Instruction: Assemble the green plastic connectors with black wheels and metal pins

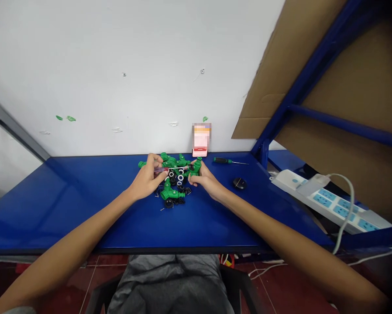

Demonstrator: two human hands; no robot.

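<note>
My left hand [149, 176] is closed around the handle of a screwdriver [178, 168], whose shaft points right. Its tip reaches a small black part on a green plastic hose fitting [196, 165]. That fitting is gripped between the thumb and fingers of my right hand [205, 178]. Several more green fittings [170, 163] lie behind and between my hands. Closer to me, another green fitting [170, 192] rests among black rings [169, 203], white rings [180, 178], small black parts and a few screws [162, 209].
A second screwdriver [222, 160] with a green-black handle lies at the back right, with a round black object [239, 183] nearer. A phone [201, 139] leans on the white wall. A white power strip [333, 203] and blue frame post [264, 152] stand right of the blue table [196, 229].
</note>
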